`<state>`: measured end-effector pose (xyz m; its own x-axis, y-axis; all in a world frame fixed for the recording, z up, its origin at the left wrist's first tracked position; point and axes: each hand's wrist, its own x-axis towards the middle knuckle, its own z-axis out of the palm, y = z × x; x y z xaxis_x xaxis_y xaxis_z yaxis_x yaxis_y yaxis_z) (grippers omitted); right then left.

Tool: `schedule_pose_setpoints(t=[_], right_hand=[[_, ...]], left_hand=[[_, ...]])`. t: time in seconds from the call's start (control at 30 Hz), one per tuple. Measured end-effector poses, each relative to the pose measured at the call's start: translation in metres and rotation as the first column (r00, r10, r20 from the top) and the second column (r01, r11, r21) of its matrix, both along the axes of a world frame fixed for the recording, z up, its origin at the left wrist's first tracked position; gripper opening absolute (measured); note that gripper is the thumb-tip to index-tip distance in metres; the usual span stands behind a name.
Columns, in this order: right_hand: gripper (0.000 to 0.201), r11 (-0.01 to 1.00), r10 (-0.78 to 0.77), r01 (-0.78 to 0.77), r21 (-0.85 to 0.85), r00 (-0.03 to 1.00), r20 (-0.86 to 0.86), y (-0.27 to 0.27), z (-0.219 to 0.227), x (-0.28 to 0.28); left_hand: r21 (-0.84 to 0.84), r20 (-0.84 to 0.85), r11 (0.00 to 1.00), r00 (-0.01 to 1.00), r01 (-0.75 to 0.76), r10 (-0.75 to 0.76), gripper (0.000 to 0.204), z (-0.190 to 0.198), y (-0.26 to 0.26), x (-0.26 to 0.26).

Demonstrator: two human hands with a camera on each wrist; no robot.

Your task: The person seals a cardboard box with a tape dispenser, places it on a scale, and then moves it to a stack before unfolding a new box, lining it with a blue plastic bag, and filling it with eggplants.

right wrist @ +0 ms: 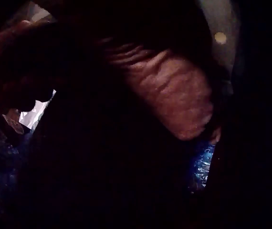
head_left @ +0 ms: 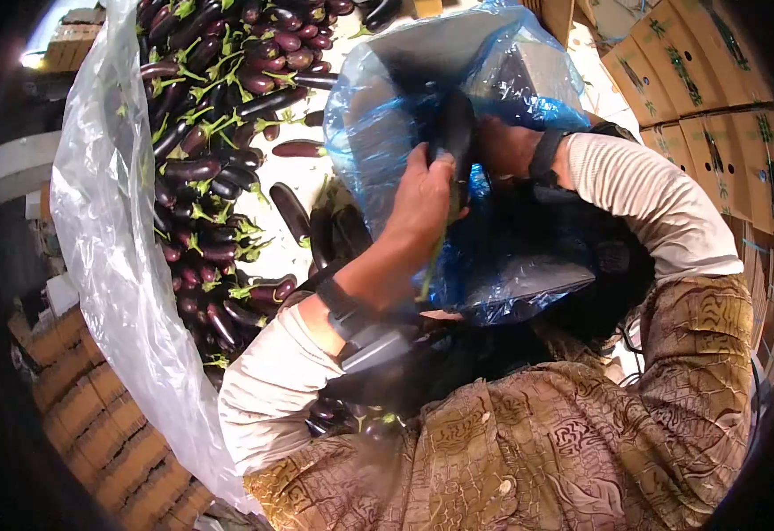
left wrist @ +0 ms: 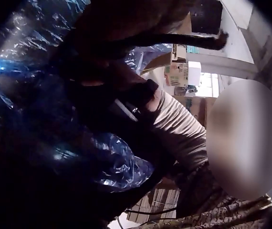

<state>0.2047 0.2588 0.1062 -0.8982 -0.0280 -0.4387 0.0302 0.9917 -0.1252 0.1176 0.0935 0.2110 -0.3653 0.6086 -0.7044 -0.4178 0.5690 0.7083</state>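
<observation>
Nearest, brown patterned clothing (head_left: 528, 442), pale sleeves pushed back from both wrists. Left hand (head_left: 418, 199) grips a dark eggplant (head_left: 453, 128), stem end hanging down, over the mouth of a blue plastic bag (head_left: 360, 146). Right hand (head_left: 506, 149) just beside it, fingers in shadow; cannot tell whether they grip. Left of the bag, heaped eggplants (head_left: 196, 171), bordered by clear plastic (head_left: 108, 195). Farther off, right: stacked cardboard boxes (head_left: 683, 66).

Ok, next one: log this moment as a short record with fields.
Left hand: holds a dark eggplant
Right hand: beside that eggplant, fingers hidden in shadow
Below the hands: open blue plastic
Person's left: heaped eggplants, clear plastic sheet along their outer edge
Person's right: stacked cardboard
Lighting: right wrist view mostly dark
</observation>
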Motion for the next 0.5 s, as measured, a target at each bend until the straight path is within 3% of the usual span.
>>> schedule_pose_setpoints(t=[0.03, 0.07, 0.1, 0.13, 0.17, 0.2, 0.27, 0.3, 0.33, 0.4, 0.43, 0.47, 0.5], right_hand=[[0.031, 0.997, 0.036, -0.051, 0.053, 0.967, 0.254, 0.0, 0.032, -0.004], [0.031, 0.997, 0.042, -0.059, 0.058, 0.966, 0.256, 0.009, 0.028, -0.006], [0.031, 0.984, -0.057, 0.111, -0.136, 0.934, 0.352, 0.026, 0.016, -0.006], [0.03, 0.99, 0.038, -0.012, -0.141, 0.982, 0.186, 0.032, -0.01, 0.011], [0.03, 0.986, 0.132, -0.13, -0.103, 0.991, 0.009, 0.037, -0.037, 0.027], [0.03, 0.986, 0.134, -0.133, -0.101, 0.991, 0.006, 0.038, -0.054, 0.038], [0.029, 0.951, 0.307, -0.262, 0.165, 0.872, -0.381, 0.045, -0.078, 0.049], [0.029, 0.95, 0.308, -0.263, 0.168, 0.872, -0.379, 0.05, -0.098, 0.05], [0.014, 0.933, 0.36, -0.309, 0.185, 0.807, -0.468, 0.056, -0.119, 0.047], [0.011, 0.912, 0.407, -0.356, 0.202, 0.728, -0.552, 0.05, -0.101, 0.039], [0.013, 0.941, 0.334, -0.303, 0.153, 0.906, -0.261, 0.047, -0.084, 0.036], [0.025, 0.965, 0.225, -0.231, 0.126, 0.972, 0.064, 0.04, -0.064, 0.032], [0.025, 0.965, 0.224, -0.23, 0.128, 0.973, 0.06, 0.037, -0.059, 0.03]], left_hand=[[0.009, -0.03, 1.0, 1.0, 0.004, -0.004, 0.057, -0.009, 0.0, 0.003], [0.014, -0.028, 1.0, 1.0, -0.003, 0.004, 0.057, -0.019, 0.0, 0.006], [0.028, -0.259, 0.993, 0.96, 0.112, -0.101, 0.064, -0.03, -0.001, 0.008], [0.012, -0.479, 0.974, 0.857, 0.226, -0.193, 0.073, -0.035, -0.001, 0.011], [-0.035, -0.463, 0.977, 0.863, 0.21, -0.202, 0.073, -0.029, 0.004, 0.016], [-0.034, -0.466, 0.978, 0.862, 0.207, -0.199, 0.073, -0.032, 0.006, 0.02], [-0.037, -0.476, 0.985, 0.863, 0.171, -0.168, 0.073, -0.041, 0.015, 0.026], [-0.026, -0.467, 0.986, 0.87, 0.164, -0.157, 0.073, -0.05, 0.019, 0.026], [-0.023, -0.466, 0.986, 0.871, 0.162, -0.154, 0.073, -0.056, 0.024, 0.027], [-0.088, -0.421, 0.981, 0.886, 0.173, -0.194, 0.072, -0.068, 0.032, 0.027], [-0.09, -0.423, 0.982, 0.886, 0.168, -0.191, 0.072, -0.085, 0.033, 0.026], [-0.103, -0.521, 0.93, 0.777, 0.353, -0.353, 0.075, -0.114, 0.032, 0.025], [-0.135, -0.61, 0.841, 0.625, 0.524, -0.487, 0.079, -0.119, 0.033, 0.023]])
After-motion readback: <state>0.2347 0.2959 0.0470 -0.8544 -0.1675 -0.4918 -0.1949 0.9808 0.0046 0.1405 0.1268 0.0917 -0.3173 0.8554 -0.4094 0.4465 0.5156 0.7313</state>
